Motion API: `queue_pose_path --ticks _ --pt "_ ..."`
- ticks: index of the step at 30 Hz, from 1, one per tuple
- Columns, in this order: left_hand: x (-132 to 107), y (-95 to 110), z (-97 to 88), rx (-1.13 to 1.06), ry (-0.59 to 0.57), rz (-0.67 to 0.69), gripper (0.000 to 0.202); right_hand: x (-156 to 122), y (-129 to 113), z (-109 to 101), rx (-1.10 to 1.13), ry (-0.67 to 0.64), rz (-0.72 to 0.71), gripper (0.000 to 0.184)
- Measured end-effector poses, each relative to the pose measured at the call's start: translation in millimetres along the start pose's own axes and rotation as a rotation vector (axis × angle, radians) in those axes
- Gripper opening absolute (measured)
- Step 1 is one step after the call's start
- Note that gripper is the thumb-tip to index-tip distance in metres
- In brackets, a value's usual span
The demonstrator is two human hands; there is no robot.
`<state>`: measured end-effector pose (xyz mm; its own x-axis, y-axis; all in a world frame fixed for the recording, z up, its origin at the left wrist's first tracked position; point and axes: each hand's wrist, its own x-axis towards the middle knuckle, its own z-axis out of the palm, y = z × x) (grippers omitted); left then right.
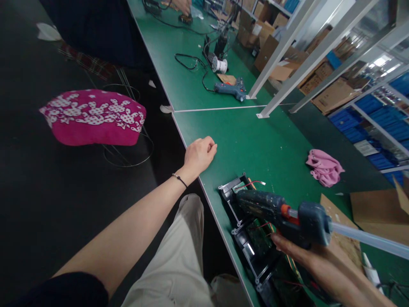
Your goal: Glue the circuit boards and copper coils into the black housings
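My right hand (306,256) grips a blue glue gun (281,213) with a clear glue stick (367,238) poking out of its back. The gun's nozzle points down-left over a black frame with a green circuit board (252,238) and red wires, lying at the near edge of the green table (255,140). My left hand (200,153) rests curled into a loose fist on the table's edge, apart from the board; nothing shows in it.
A pink cloth (324,167) lies to the right, brown cardboard (348,243) under my right arm. A second glue gun (230,89), cables and a wire spool (220,65) sit farther back. A pink-cushioned stool (92,116) stands left. Another person's hand (182,5) works at the far end.
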<state>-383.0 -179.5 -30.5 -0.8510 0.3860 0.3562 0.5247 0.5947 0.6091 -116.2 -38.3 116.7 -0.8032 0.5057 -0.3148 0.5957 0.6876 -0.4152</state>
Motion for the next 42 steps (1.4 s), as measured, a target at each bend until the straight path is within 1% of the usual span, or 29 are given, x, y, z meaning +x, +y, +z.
queue_pose_path --ticks 2,5,10,13,16,22,27,31,34,36,38,42 --pt "0.0 0.0 0.1 -0.005 0.000 -0.001 0.018 -1.2 -4.1 -1.9 0.005 -0.047 0.000 0.046" --pt "-0.3 0.2 -0.2 -0.010 0.004 -0.005 0.018 -2.4 -8.9 -4.7 -0.011 -0.075 -0.030 0.045" --pt "-0.3 1.0 -0.6 -0.013 0.008 -0.006 0.017 -1.9 -7.0 -4.8 -0.091 -0.125 0.110 0.054" --pt "-0.2 1.3 -0.7 -0.014 0.008 -0.014 0.018 -0.7 -5.7 -3.8 -0.101 -0.160 0.128 0.057" --pt "-0.1 1.3 -0.9 -0.019 0.005 -0.016 0.018 -0.2 -6.2 -4.3 -0.105 -0.191 0.117 0.055" --pt "0.1 1.7 -1.8 -0.012 0.006 -0.014 0.017 -0.1 -7.7 -6.6 -0.086 -0.167 0.082 0.050" --pt "0.5 2.6 -1.8 0.003 0.007 -0.019 0.016 0.4 -3.9 -4.0 -0.002 -0.143 -0.010 0.044" --pt "0.7 1.8 -1.0 0.003 0.015 -0.019 0.017 -1.1 1.3 -2.0 -0.036 -0.099 -0.039 0.046" --pt "0.9 0.9 -0.4 0.010 0.019 -0.017 0.017 -7.0 1.7 -7.4 0.014 -0.086 -0.057 0.042" --pt "1.3 0.4 0.2 0.017 0.016 -0.022 0.017 -14.2 1.9 -14.7 0.084 -0.119 0.001 0.041" --pt "2.0 -0.2 1.1 0.020 0.011 -0.028 0.018 -23.9 4.7 -23.0 0.153 -0.163 0.111 0.042" --pt "3.5 -1.6 3.1 0.033 -0.012 -0.047 0.020 -48.7 21.7 -33.8 0.278 -0.245 0.251 0.045"
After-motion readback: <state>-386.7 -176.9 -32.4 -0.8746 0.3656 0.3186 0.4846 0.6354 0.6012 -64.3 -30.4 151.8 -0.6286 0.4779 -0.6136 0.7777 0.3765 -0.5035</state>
